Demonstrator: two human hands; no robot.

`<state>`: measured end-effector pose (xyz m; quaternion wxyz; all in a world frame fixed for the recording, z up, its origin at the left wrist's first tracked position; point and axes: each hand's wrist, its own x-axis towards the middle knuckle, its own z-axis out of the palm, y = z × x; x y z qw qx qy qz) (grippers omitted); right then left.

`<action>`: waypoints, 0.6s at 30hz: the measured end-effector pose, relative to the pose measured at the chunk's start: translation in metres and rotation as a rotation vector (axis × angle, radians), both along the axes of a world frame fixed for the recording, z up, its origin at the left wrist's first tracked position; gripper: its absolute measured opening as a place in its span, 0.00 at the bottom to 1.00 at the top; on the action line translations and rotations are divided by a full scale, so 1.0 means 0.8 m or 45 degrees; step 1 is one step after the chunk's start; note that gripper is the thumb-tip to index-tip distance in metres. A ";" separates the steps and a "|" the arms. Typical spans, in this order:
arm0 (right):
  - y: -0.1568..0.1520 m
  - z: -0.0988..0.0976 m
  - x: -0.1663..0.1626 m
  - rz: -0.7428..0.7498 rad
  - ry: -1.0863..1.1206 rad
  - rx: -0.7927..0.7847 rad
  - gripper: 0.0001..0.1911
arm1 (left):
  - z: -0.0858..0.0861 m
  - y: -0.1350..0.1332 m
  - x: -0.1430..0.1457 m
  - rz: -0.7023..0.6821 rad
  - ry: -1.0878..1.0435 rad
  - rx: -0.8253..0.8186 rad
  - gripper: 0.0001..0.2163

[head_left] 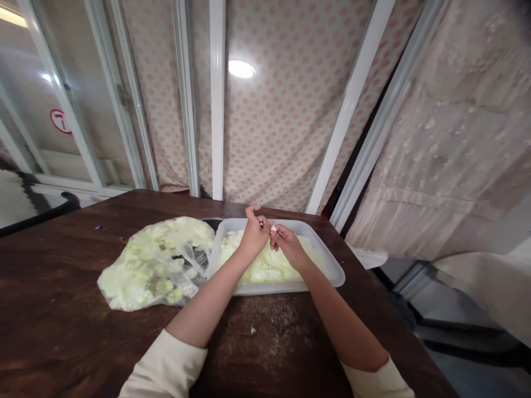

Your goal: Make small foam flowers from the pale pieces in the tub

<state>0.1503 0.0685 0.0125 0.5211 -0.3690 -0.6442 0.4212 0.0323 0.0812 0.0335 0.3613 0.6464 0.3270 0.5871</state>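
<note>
Over a translucent white plastic tub (286, 287), my two hands meet with their fingertips close together. My right hand (288, 246) pinches a small white vegetable piece (272, 228), perhaps a cauliflower floret, between thumb and forefinger. My left hand (255, 232) is curled right beside it with one finger raised; its thumb and fingertips are closed, and what they grip is too small to make out. Below the hands, pale yellow-white pieces (261, 271) fill the tub. Left of the tub lies a clear plastic bag (157, 265) full of pale green and white florets.
The dark wooden table (74, 298) bears white crumbs (265, 331) in front of the tub and a small purple scrap (98, 228) at left. A dark round rim (213, 222) shows behind the bag. Sliding glass panels with dotted curtains (286, 127) stand behind the table.
</note>
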 end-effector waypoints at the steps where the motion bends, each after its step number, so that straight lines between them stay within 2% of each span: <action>1: 0.000 0.000 0.000 0.007 0.015 -0.005 0.16 | 0.000 0.000 0.000 0.002 -0.007 -0.005 0.18; 6: 0.000 -0.001 0.002 0.033 0.159 -0.027 0.15 | 0.001 -0.001 -0.001 -0.011 0.002 0.012 0.18; 14: 0.002 0.001 0.004 -0.114 0.205 -0.010 0.19 | 0.002 -0.007 0.004 -0.194 0.122 -0.024 0.16; 18: 0.001 -0.001 0.001 -0.056 0.228 -0.070 0.20 | 0.005 -0.010 0.004 -0.329 0.010 -0.062 0.14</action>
